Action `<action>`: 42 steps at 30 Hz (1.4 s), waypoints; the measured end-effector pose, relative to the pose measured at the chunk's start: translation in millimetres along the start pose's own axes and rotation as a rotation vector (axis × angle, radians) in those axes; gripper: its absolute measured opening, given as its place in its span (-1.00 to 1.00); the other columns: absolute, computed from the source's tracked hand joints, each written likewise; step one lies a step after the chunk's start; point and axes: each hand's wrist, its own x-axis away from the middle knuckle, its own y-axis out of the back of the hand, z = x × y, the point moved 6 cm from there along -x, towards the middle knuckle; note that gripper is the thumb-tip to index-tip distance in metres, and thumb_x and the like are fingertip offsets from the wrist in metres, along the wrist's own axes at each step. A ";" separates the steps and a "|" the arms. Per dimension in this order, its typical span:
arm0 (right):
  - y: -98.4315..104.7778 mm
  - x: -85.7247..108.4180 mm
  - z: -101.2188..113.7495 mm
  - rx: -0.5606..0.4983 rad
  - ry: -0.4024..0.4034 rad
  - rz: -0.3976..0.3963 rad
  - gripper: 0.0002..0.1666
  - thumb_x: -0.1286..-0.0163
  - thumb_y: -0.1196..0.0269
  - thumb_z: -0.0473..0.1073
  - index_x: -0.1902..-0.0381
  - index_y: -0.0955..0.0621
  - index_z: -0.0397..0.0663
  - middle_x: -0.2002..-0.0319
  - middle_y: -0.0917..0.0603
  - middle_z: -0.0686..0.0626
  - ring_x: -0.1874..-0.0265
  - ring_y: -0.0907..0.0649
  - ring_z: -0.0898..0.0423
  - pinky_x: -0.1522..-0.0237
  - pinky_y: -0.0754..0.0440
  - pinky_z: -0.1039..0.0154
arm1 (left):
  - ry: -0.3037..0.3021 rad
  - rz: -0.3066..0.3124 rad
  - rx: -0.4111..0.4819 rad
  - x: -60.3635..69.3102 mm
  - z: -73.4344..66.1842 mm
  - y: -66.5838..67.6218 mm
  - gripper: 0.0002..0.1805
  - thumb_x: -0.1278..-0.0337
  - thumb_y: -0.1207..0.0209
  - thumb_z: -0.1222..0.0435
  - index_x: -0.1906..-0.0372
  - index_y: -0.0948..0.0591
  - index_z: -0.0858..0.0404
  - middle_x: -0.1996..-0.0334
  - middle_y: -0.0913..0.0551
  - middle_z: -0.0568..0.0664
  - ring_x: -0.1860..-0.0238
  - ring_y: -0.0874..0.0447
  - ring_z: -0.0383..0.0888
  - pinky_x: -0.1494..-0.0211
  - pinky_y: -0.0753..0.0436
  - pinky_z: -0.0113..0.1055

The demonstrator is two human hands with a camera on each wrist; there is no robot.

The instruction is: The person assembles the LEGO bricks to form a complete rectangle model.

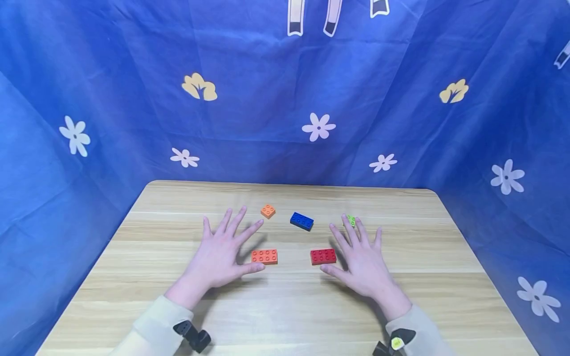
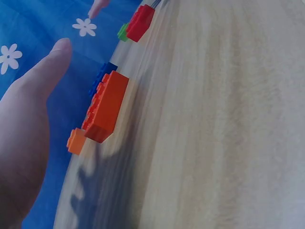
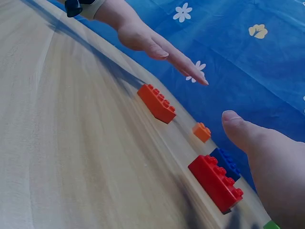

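Observation:
With fingers spread, my left hand hovers above the table's left side, its thumb overlapping the edge of a long orange-red brick in the head view. My right hand is likewise spread in the air, its thumb beside a long red brick. Farther back lie a small orange brick and a long dark blue brick. A small lime green brick is partly hidden behind the right fingers. In the right wrist view, the left hand is raised off the table; neither hand holds anything.
The bricks lie apart on a light wood-grain table. Blue cloth with white flowers hangs behind the table and along both sides. Dark wrist cameras sit on the left sleeve and right sleeve.

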 end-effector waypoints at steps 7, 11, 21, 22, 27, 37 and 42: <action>-3.4 0.3 4.4 -0.022 0.007 -0.005 0.20 -0.34 0.00 0.74 -0.74 -0.10 0.29 -0.71 0.01 -0.11 -0.61 -0.07 -0.36 -0.36 0.23 -0.70 | -0.002 0.008 0.002 0.6 -0.1 -5.8 0.16 -0.05 0.07 -0.68 -0.71 -0.13 -0.24 -0.73 0.20 0.06 -0.63 0.01 0.36 -0.35 0.20 0.70; -4.9 0.8 7.1 -0.041 0.027 -0.028 0.18 -0.36 -0.05 0.69 -0.71 -0.19 0.19 -0.70 -0.05 -0.14 -0.60 -0.12 -0.35 -0.36 0.13 -0.70 | 0.000 0.010 0.020 1.9 0.0 -8.0 0.14 -0.06 0.09 -0.68 -0.71 -0.10 -0.28 -0.73 0.17 0.04 -0.64 0.02 0.32 -0.40 0.20 0.66; -13.4 0.5 8.6 -0.078 0.081 -0.072 0.09 -0.46 -0.10 0.57 -0.69 -0.24 0.07 -0.67 -0.13 -0.18 -0.55 -0.24 -0.32 -0.41 -0.15 -0.53 | -0.015 -0.026 0.080 1.8 -2.5 -11.0 0.10 -0.13 0.01 -0.62 -0.69 -0.21 -0.17 -0.70 -0.04 0.04 -0.60 -0.14 0.25 -0.47 0.03 0.57; -14.3 0.4 8.9 -0.092 0.084 -0.072 0.08 -0.46 -0.10 0.56 -0.69 -0.24 0.06 -0.66 -0.13 -0.18 -0.55 -0.24 -0.30 -0.42 -0.15 -0.51 | -0.016 -0.027 0.082 2.0 -2.5 -11.5 0.10 -0.14 0.01 -0.62 -0.69 -0.20 -0.17 -0.70 -0.05 0.03 -0.60 -0.15 0.24 -0.48 0.02 0.56; -19.6 0.0 10.5 -0.183 0.095 -0.074 0.03 -0.48 -0.18 0.48 -0.67 -0.27 0.06 -0.66 -0.15 -0.16 -0.55 -0.26 -0.24 -0.46 -0.18 -0.41 | -0.034 -0.037 0.103 3.6 -2.7 -14.4 0.08 -0.15 -0.11 -0.55 -0.68 -0.24 -0.13 -0.67 -0.14 0.04 -0.57 -0.22 0.23 -0.50 -0.06 0.49; -29.9 1.3 11.8 -0.328 0.103 -0.071 -0.11 -0.50 -0.29 0.34 -0.59 -0.41 0.02 -0.62 -0.24 -0.15 -0.55 -0.29 -0.17 -0.49 -0.26 -0.23 | -0.056 -0.044 0.232 4.2 -6.1 -23.8 0.01 -0.20 -0.25 -0.42 -0.64 -0.33 -0.04 -0.57 -0.35 0.06 -0.51 -0.33 0.17 -0.48 -0.25 0.37; -31.4 1.2 12.2 -0.381 0.119 -0.080 -0.17 -0.49 -0.33 0.28 -0.53 -0.48 -0.03 -0.58 -0.31 -0.15 -0.53 -0.31 -0.13 -0.46 -0.34 -0.22 | -0.026 -0.037 0.301 3.7 -6.9 -27.5 -0.01 -0.21 -0.23 -0.43 -0.63 -0.35 -0.05 -0.55 -0.39 0.01 -0.51 -0.34 0.10 -0.49 -0.28 0.26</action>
